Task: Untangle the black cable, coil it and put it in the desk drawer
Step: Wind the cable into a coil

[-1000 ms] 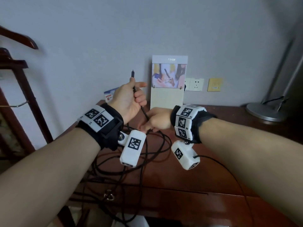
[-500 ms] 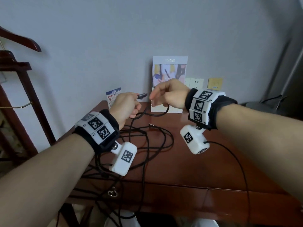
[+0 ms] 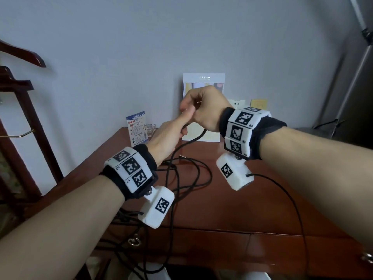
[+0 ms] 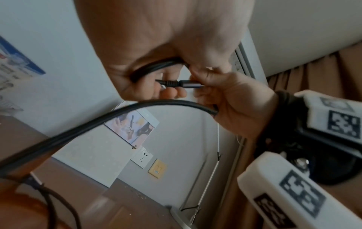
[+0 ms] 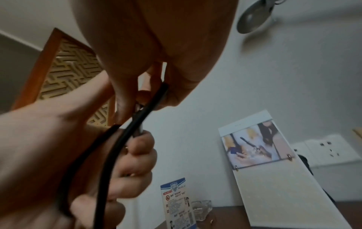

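Now both hands have met above the table [image 3: 232,201]: left hand [image 3: 167,138] and right hand [image 3: 203,108] both pinching the black cable [image 3: 193,138] near its plug [image 4: 182,84], first loop starting, rest still tangled on the table.

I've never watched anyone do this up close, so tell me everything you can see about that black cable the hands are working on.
The black cable is thin, round and rubbery-looking. Its end carries a ribbed black collar and a grey metallic plug. Both hands hold it above the desk: the left hand grips a bend of it, while the right hand pinches the plug and holds a second strand. Below the hands it drops to the reddish wooden desktop, where it lies in loose overlapping loops, some spilling over the front edge. It is not yet coiled.
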